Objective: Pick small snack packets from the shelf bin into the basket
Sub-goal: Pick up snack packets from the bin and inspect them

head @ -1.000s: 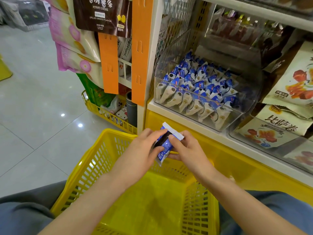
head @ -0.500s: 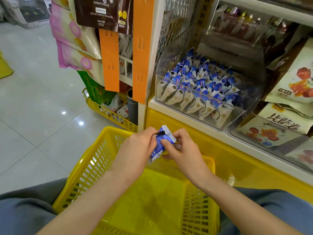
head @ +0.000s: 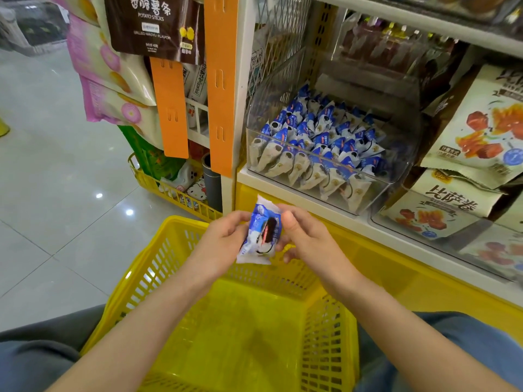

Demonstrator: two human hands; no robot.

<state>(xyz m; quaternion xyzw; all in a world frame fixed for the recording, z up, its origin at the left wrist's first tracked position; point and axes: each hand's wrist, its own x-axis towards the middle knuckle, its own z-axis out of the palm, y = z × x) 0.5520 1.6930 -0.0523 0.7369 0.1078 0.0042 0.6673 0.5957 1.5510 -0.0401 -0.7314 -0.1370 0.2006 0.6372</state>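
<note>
1. Two hands meet over the basket: the left hand [head: 223, 239] and the right hand [head: 307, 239] both pinch one snack packet [head: 261, 232] between them, with the left fingers at its left edge and the right thumb at its right edge.
2. One yellow basket [head: 147, 273] sits between the person's knees.
3. One clear shelf bin [head: 396, 176] stands at the front edge of the white shelf [head: 285, 190]. It holds rows of blue-and-white packets [head: 319, 142] that overlap too tightly to count.
4. Two orange strips [head: 169, 108] hang at the left end of the shelving, beside a brown potato-sticks bag [head: 154, 24].
5. The left fingertips are hidden behind the held packet. The forearms cover part of the basket's inside, and the lower edge of the view cuts off its near edge.
6. Glare on the bin's clear wall blurs the back rows, and the print on the packets is too small to read.
7. The held packet stands nearly upright above the far edge of the basket and just below the front edge of the shelf, its white crimped top nearest the shelf. It is clear of the bin and not yet inside the basket.
</note>
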